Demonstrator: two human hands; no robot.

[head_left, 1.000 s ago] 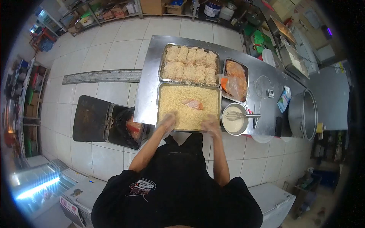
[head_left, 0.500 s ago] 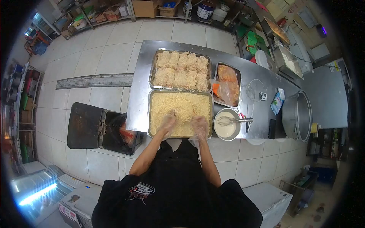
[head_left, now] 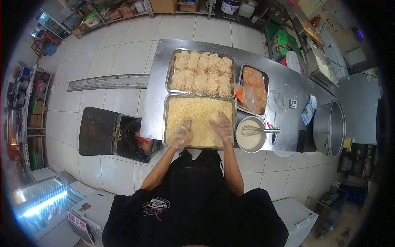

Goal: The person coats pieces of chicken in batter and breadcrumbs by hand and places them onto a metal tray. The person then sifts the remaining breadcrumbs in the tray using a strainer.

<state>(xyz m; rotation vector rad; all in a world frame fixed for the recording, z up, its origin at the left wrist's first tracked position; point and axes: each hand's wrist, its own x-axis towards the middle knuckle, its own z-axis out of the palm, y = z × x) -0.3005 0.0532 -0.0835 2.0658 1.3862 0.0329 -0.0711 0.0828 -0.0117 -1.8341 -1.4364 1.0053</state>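
Observation:
A metal tray full of pale breadcrumbs stands at the table's near edge. Both of my hands wear clear plastic gloves and are at the crumbs. My left hand rests on the left side with its fingers extended, the tips partly sunk in crumbs. On the right side lies my right hand, fingers spread and pointing away from me, touching the crumb surface. Whether a piece lies buried under the crumbs cannot be seen. Just beyond, a second tray holds two rows of crumb-coated pieces.
Right of the crumbs stand a bowl of pale batter with a whisk and a tray of raw marinated meat with a plastic bag. A large pot is farther right. An open black bin stands left of the table.
My right hand has moved forward over the crumbs, its fingers now spread. The crumb mound between my hands looks flatter. The whole view has shifted slightly.

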